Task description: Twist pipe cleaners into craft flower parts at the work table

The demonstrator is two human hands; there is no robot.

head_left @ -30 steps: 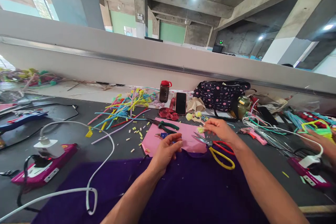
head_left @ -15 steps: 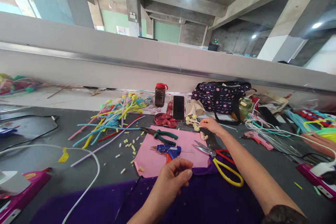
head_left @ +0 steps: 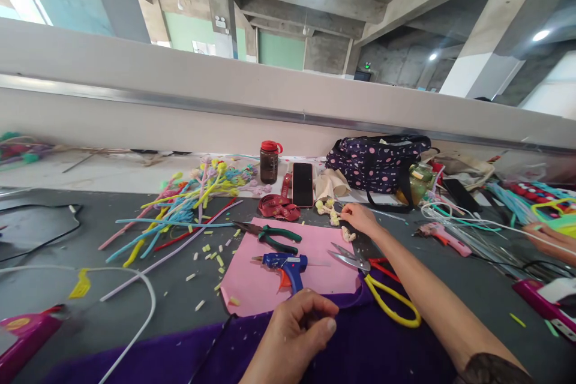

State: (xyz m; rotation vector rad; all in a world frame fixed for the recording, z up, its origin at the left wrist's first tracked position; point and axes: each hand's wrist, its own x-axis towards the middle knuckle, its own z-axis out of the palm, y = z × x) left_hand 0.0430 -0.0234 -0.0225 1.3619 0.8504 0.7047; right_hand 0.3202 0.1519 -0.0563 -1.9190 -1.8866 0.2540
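My left hand (head_left: 300, 330) rests near me on the purple cloth (head_left: 360, 348), fingers curled shut in a pinch; what it holds is too small to make out. My right hand (head_left: 359, 218) reaches far across the table and pinches at small yellow pompom pieces (head_left: 330, 211) beside the pink sheet (head_left: 288, 267). On that sheet lie a blue glue gun (head_left: 284, 265) and green-handled pliers (head_left: 270, 236). Yellow-and-red-handled scissors (head_left: 378, 285) lie under my right forearm.
A heap of coloured pipe cleaners (head_left: 189, 204) lies to the left, with a brown bottle (head_left: 269, 162), a phone (head_left: 302, 184) and a dotted bag (head_left: 378, 162) behind. A white cable (head_left: 135, 288) and pink devices (head_left: 27, 336) sit at left. Another person's hand (head_left: 551, 240) works at right.
My right hand has gone from above the scissors out to the far pompom pieces. My left hand has drawn back toward me. The view has swung right and tilted.
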